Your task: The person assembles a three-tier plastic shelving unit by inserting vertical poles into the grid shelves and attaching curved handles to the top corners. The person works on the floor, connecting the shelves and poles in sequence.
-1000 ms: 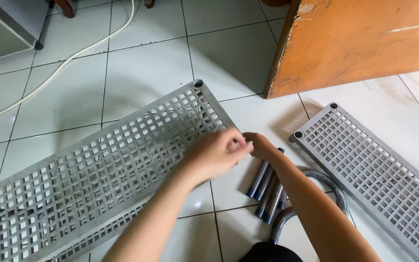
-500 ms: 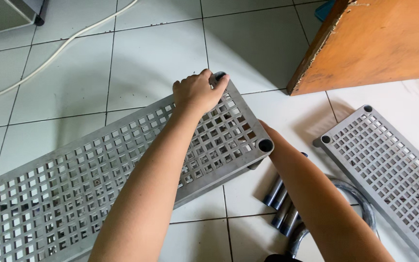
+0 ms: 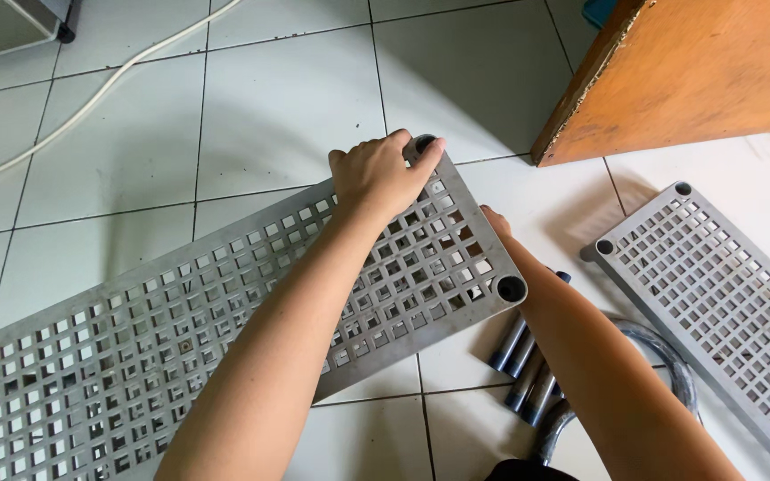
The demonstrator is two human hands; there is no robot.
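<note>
Grey perforated shelf (image 3: pixel 225 294) — left hand (image 3: pixel 380 174) grips its corner; right hand (image 3: pixel 495 220) hidden, grip unclear.

There are two gray shelves with lots of square holes, a big shelf (image 3: pixel 225 303) and a smaller shelf (image 3: pixel 715 294). About four short dark tubes (image 3: pixel 528 365) lie together on the floor. There is one bent pipe (image 3: pixel 661 356), one white cord (image 3: pixel 91 98) and one orange board (image 3: pixel 715 62).
</note>
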